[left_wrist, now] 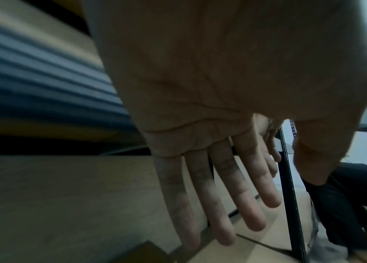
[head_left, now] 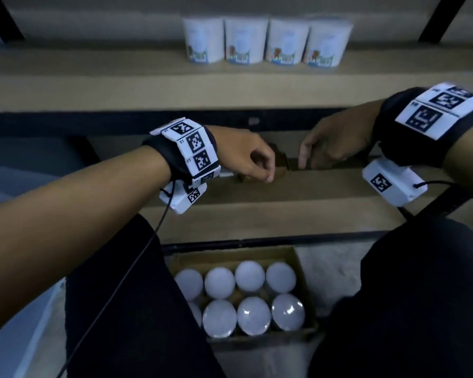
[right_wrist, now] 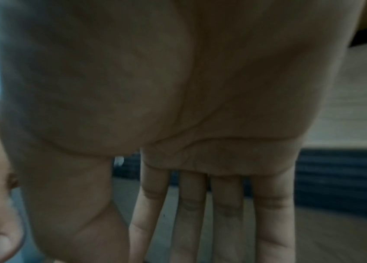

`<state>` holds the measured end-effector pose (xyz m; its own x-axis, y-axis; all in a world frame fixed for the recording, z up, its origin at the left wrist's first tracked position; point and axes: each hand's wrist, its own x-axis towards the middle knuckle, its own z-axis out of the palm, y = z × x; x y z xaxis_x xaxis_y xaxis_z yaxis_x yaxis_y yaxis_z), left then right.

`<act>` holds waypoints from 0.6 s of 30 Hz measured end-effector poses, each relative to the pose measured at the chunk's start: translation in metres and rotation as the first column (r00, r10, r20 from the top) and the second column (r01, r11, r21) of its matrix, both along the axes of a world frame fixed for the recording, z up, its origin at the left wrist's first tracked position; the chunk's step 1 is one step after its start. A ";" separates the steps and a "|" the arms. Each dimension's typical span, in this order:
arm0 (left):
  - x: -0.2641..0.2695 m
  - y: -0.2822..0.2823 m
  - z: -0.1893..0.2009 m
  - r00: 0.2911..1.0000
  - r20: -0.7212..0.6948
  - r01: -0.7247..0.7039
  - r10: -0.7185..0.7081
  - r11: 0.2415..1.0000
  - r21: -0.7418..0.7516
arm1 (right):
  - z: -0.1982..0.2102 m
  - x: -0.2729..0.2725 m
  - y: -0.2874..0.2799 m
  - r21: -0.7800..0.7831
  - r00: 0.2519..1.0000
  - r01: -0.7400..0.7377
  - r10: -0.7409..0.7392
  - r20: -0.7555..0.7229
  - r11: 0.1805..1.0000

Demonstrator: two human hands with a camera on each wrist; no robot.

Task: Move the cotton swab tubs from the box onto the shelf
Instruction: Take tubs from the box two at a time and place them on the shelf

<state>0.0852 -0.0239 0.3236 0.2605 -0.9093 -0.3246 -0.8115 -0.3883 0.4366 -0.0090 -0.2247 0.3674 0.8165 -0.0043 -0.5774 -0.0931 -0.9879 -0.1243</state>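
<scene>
Your left hand and right hand hang loose, holding nothing; grab the box's packed cotton swab tubs carelessly and neighbours may tip.

Bare forearms, no sleeves. Each wrist carries a black band wrapped with white tiles printed with black square codes. Under the left wrist, a white camera box with its own code; a thin black cable trails from it toward 7 o'clock. Right wrist: same band, white box, short black cable. Dark trousers.
</scene>
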 end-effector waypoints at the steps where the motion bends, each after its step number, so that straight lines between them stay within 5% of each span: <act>1: 0.001 -0.002 -0.012 1.000 -0.002 -0.004 0.004 1.000 0.001 | -0.012 0.000 -0.001 -0.020 1.000 0.000 0.000 -0.008 1.000; 8: 0.007 -0.008 -0.106 0.987 -0.129 -0.087 0.096 0.993 0.076 | -0.122 0.001 -0.007 0.030 0.983 0.119 -0.114 -0.143 0.992; 18: -0.008 0.001 -0.243 0.980 -0.107 -0.138 0.167 0.963 0.230 | -0.272 -0.034 0.006 0.175 0.961 0.270 -0.277 0.018 0.947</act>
<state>0.0768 -0.0231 0.0805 0.3352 -0.7642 -0.5511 -0.6797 -0.6012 0.4202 -0.0427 -0.2189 0.0953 0.8209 -0.1359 -0.5547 -0.3476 -0.8895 -0.2964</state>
